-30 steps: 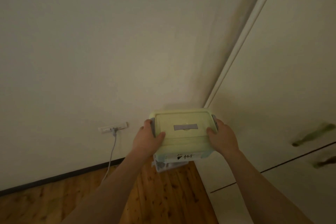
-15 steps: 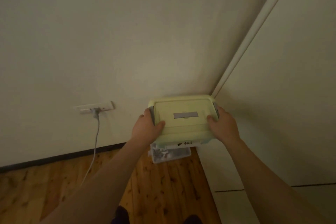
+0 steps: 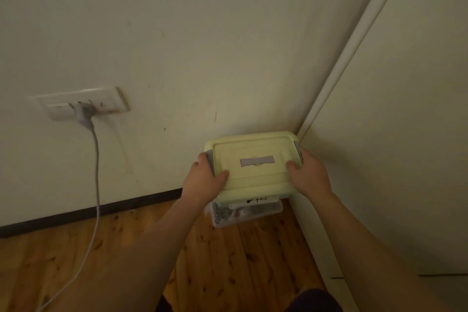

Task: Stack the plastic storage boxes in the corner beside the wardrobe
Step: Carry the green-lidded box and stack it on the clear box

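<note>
Holding the yellow-lidded box by its ends, left hand and right hand both curled round it; it sat over the clear box beneath our grip. We judged: square edges before release.

Dim cream wall (scuffed), wooden floor.

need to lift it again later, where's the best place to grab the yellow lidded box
Take the yellow-lidded box by its two short ends, at the grey latches, one hand from each side. It is wider than deep, with wall behind and wardrobe close on the right, so the ends suit best. The left hand and right hand hold it that way now, thumbs on the lid.
</note>
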